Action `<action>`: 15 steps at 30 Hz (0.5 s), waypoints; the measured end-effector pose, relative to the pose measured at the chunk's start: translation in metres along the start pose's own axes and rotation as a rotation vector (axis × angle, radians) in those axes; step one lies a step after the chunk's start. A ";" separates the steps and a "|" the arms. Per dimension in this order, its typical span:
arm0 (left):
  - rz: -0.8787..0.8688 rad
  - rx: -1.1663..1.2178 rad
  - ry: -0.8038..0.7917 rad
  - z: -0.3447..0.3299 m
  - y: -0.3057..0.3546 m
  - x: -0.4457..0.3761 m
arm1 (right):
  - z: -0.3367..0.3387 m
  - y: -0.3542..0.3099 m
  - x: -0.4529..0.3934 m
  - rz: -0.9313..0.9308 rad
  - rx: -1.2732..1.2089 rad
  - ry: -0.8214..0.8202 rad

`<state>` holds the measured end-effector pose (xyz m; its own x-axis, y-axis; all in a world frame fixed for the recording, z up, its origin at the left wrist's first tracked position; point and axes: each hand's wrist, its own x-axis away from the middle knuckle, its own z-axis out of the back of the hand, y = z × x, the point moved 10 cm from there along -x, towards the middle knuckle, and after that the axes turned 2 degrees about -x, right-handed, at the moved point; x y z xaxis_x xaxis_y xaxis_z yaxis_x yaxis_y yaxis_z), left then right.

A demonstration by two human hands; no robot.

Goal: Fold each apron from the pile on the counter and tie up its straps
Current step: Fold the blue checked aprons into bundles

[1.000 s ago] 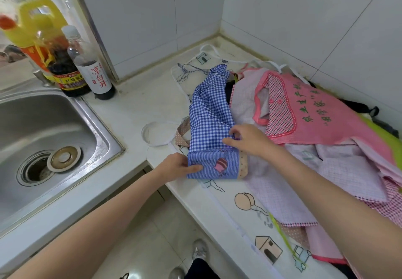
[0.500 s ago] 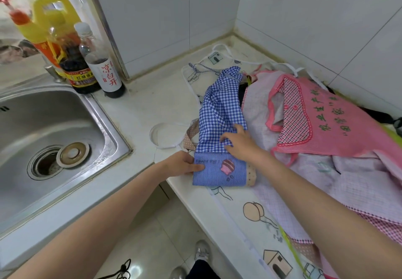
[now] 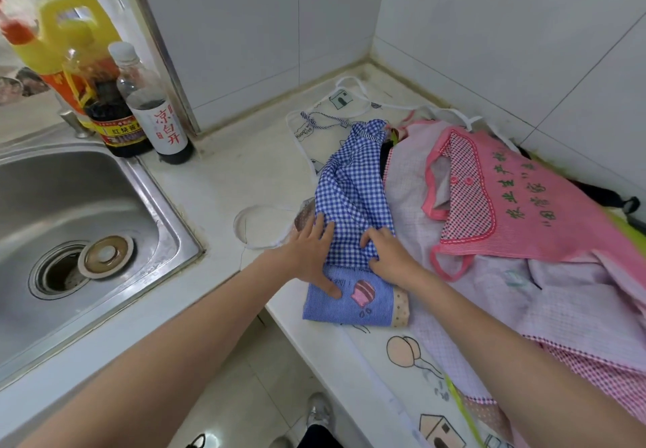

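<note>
Blue gingham apron (image 3: 351,196) lies on the white counter (image 3: 223,175), folded into a long strip beside the pile, its striped blue pocket band with a small embroidered motif toward the counter's front edge. Left hand (image 3: 309,255) flat, fingers spread, pressing the strip's left side, thumb on the pocket band. Right hand (image 3: 389,255) on the right side, fingers bent and bunching the checked cloth.

Pink apron (image 3: 517,203) tops the pile; green stitched Chinese characters, not clearly legible. White cartoon-print apron (image 3: 412,353) underneath; small writing near its top edge reads roughly "Happy".

Three bottles by the sink (image 3: 70,224): clear bottle (image 3: 153,108), white label, red characters 凉白开, dark liquid in its lower part; dark sauce bottle (image 3: 112,112), red-and-yellow label, print too small; yellow jug (image 3: 66,31) with handle. Sink holds one round drain stopper (image 3: 105,256), lying just beside the open drain.
</note>
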<state>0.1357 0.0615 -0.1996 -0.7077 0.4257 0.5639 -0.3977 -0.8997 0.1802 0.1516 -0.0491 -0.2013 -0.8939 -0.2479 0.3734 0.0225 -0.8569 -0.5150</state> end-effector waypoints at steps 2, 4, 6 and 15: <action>-0.021 -0.024 -0.060 -0.003 0.002 -0.005 | 0.005 0.001 -0.008 -0.022 0.124 -0.079; -0.065 -0.087 -0.065 -0.001 0.009 -0.006 | 0.039 -0.012 -0.023 0.012 0.158 0.079; -0.099 -0.151 -0.031 0.005 0.015 -0.009 | 0.085 -0.027 -0.033 0.016 0.043 0.352; -0.140 -0.324 -0.023 0.008 0.013 -0.022 | 0.112 -0.002 -0.116 -0.265 -0.617 0.399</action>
<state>0.1504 0.0396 -0.2030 -0.6213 0.5372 0.5705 -0.6572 -0.7537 -0.0061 0.3055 -0.0691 -0.1574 -0.9307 0.2114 0.2984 -0.3627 -0.4293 -0.8271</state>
